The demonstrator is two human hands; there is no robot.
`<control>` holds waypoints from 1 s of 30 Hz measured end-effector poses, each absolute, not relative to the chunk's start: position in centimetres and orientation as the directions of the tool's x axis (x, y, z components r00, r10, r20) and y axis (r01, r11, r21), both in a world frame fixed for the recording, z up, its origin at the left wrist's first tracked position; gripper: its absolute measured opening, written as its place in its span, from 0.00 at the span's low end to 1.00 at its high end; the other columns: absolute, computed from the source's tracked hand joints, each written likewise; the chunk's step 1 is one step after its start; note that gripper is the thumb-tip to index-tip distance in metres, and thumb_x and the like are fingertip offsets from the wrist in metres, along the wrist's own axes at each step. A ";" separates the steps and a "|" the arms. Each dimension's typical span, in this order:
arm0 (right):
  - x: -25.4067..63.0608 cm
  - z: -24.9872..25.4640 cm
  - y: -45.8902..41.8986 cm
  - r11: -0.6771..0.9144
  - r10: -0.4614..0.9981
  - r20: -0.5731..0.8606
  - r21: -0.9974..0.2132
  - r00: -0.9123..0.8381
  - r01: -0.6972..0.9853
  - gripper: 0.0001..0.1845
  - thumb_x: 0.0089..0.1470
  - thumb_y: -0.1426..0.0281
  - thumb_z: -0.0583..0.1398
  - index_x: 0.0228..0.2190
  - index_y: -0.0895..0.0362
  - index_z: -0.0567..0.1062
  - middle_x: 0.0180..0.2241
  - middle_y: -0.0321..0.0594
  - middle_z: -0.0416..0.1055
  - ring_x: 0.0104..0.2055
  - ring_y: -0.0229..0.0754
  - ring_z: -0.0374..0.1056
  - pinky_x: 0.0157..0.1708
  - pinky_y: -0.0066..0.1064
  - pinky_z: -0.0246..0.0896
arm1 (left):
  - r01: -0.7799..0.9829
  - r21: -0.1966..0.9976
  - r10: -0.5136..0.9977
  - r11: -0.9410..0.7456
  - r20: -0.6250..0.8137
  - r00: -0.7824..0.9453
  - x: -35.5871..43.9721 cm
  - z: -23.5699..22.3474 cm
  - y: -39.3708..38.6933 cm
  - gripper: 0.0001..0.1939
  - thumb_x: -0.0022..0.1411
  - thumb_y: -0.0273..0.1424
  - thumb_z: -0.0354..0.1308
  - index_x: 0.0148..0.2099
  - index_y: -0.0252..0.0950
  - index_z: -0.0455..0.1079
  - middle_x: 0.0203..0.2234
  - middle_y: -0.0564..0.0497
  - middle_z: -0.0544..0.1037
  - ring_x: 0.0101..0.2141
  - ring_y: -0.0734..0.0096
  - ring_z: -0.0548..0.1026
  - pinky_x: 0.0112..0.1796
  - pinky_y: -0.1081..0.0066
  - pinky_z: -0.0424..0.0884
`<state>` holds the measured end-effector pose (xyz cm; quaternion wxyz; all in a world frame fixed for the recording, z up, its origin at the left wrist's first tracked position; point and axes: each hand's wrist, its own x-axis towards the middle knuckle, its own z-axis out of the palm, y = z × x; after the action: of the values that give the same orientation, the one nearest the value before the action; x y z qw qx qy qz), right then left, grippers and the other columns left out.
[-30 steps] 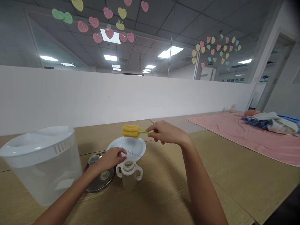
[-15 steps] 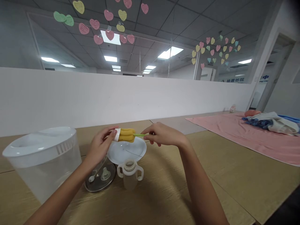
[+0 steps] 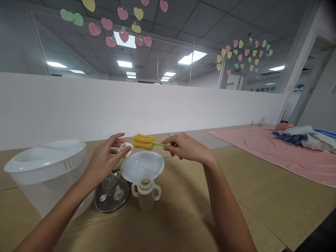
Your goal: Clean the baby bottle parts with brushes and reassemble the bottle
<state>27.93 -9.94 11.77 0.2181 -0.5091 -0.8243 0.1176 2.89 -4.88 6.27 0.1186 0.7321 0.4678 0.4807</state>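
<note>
My left hand (image 3: pixel 105 159) pinches a small white ring (image 3: pixel 125 147) between thumb and fingertips, held up over the table. Right beside it, my right hand (image 3: pixel 183 148) grips the thin green handle of a brush with a yellow sponge head (image 3: pixel 143 140); the sponge tip sits just next to the ring. Below them a white bowl (image 3: pixel 143 164) rests on the wooden table, and a handled baby bottle (image 3: pixel 145 192) without its top stands in front of the bowl.
A large white lidded tub (image 3: pixel 44 175) stands at the left. A round metal tray (image 3: pixel 112 191) holds a teat, a spoon and clear parts. A white partition runs behind the table. At the right lies a pink cloth (image 3: pixel 275 150) with bundled clothes (image 3: pixel 307 134).
My left hand rose from the tray with the white ring and brought it to the sponge; the sponge was inside the ring half a second ago and is now just beside it.
</note>
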 end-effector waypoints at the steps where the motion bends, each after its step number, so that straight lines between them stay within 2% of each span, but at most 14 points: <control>1: 27.9 11.8 -10.0 0.458 0.889 0.222 -0.423 -0.401 0.782 0.17 0.54 0.66 0.52 0.41 0.59 0.74 0.23 0.37 0.69 0.17 0.30 0.58 0.17 0.23 0.53 | 0.562 0.628 0.803 -0.538 0.585 0.116 2.8 6.3 -4.9 0.32 0.51 0.49 0.54 0.55 0.40 0.60 0.40 0.48 0.74 0.35 0.66 0.74 0.36 0.67 0.72; 4: 27.9 11.8 -10.0 0.450 0.893 0.188 -0.433 -0.410 0.781 0.19 0.54 0.67 0.52 0.44 0.59 0.73 0.23 0.36 0.69 0.18 0.30 0.59 0.18 0.23 0.54 | 0.570 0.625 0.823 -0.534 0.537 0.184 2.5 6.4 -5.2 0.35 0.49 0.50 0.55 0.56 0.40 0.57 0.42 0.47 0.73 0.35 0.65 0.74 0.34 0.67 0.72; 6: 27.9 11.8 -9.9 0.425 0.905 0.190 -0.425 -0.380 0.799 0.19 0.54 0.67 0.52 0.45 0.59 0.73 0.23 0.36 0.69 0.18 0.30 0.59 0.17 0.23 0.54 | 0.620 0.576 0.837 -0.532 0.468 0.284 2.0 6.5 -5.4 0.33 0.48 0.50 0.56 0.55 0.41 0.59 0.45 0.47 0.72 0.36 0.63 0.74 0.35 0.66 0.72; 10: 28.3 11.7 -9.5 0.384 0.923 0.192 -0.418 -0.333 0.823 0.18 0.54 0.66 0.52 0.44 0.58 0.74 0.24 0.37 0.69 0.18 0.30 0.60 0.18 0.24 0.54 | 0.731 0.314 0.789 -0.606 0.350 0.504 0.7 6.4 -5.1 0.20 0.51 0.44 0.53 0.44 0.40 0.67 0.44 0.48 0.72 0.41 0.60 0.70 0.41 0.67 0.66; 13: 28.6 11.6 -9.5 0.377 0.926 0.187 -0.418 -0.327 0.827 0.18 0.54 0.65 0.52 0.43 0.58 0.74 0.24 0.37 0.69 0.17 0.30 0.61 0.18 0.24 0.55 | 0.795 0.152 0.789 -0.587 0.329 0.519 0.0 6.0 -4.3 0.13 0.51 0.41 0.52 0.35 0.38 0.67 0.36 0.48 0.72 0.35 0.63 0.70 0.35 0.68 0.63; 15: 28.7 11.6 -9.5 0.372 0.928 0.177 -0.418 -0.328 0.828 0.18 0.54 0.65 0.52 0.43 0.57 0.74 0.24 0.37 0.69 0.17 0.30 0.61 0.18 0.24 0.54 | 0.821 0.114 0.812 -0.560 0.275 0.516 -0.3 5.7 -3.8 0.11 0.50 0.39 0.52 0.30 0.37 0.65 0.31 0.49 0.71 0.31 0.65 0.69 0.32 0.70 0.61; 19: 28.7 11.7 -9.5 0.373 0.928 0.166 -0.409 -0.334 0.833 0.19 0.54 0.65 0.52 0.44 0.56 0.74 0.24 0.36 0.69 0.18 0.31 0.61 0.18 0.24 0.55 | 0.854 0.178 0.872 -0.488 0.065 0.485 -0.4 4.9 -3.5 0.07 0.45 0.35 0.54 0.27 0.37 0.65 0.27 0.52 0.70 0.29 0.68 0.68 0.28 0.73 0.58; 23: 28.7 11.6 -9.4 0.386 0.923 0.169 -0.398 -0.347 0.832 0.20 0.54 0.65 0.52 0.45 0.57 0.73 0.24 0.36 0.69 0.18 0.31 0.61 0.17 0.24 0.54 | 0.855 0.264 0.867 -0.446 -0.111 0.486 -0.3 3.7 -3.1 0.07 0.40 0.33 0.55 0.25 0.37 0.65 0.24 0.55 0.70 0.28 0.69 0.68 0.25 0.75 0.58; 30: 28.8 11.4 -9.3 0.374 0.927 0.134 -0.387 -0.350 0.843 0.21 0.55 0.65 0.51 0.47 0.59 0.72 0.25 0.38 0.70 0.18 0.31 0.62 0.18 0.25 0.54 | 0.847 0.289 0.849 -0.445 -0.165 0.502 -0.1 1.4 -1.6 0.08 0.37 0.31 0.58 0.25 0.37 0.67 0.23 0.56 0.71 0.26 0.70 0.68 0.23 0.76 0.57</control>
<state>28.80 -9.26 11.44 0.1675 -0.5451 -0.8117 0.1261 -0.06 -1.63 1.42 0.1687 0.8501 0.4988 0.0019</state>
